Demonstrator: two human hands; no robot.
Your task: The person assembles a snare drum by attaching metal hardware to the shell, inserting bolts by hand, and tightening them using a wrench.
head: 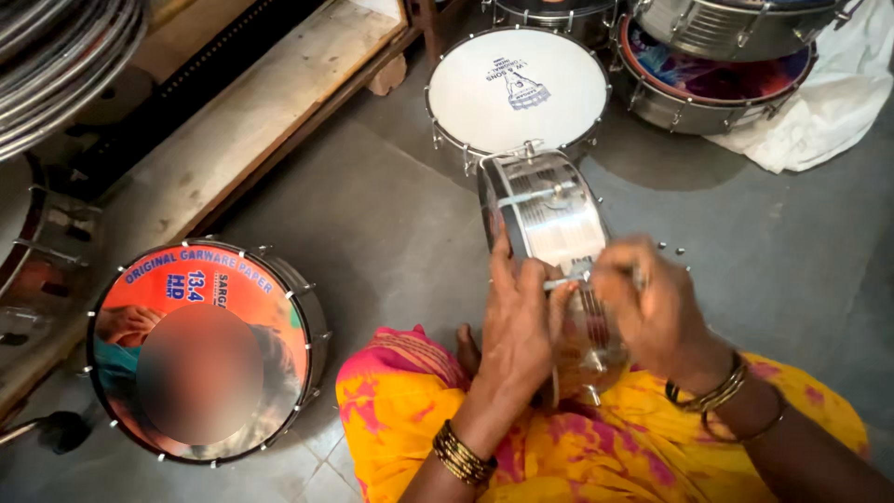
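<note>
The left hand (517,321) clamps its grip on the rim of a steel drum (549,219) standing on edge in the lap. The right hand (652,312) pinches a thin metal rod (570,279) against the shell.

A shiny round steel-shelled drum (549,233) stands on its edge at the frame's centre, its side facing up, tuning rods along it.

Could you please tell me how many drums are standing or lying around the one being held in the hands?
4, possibly more cut off: a colourful-faced drum at left, a white-headed drum ahead, a colourful one top right under a steel one.
</note>
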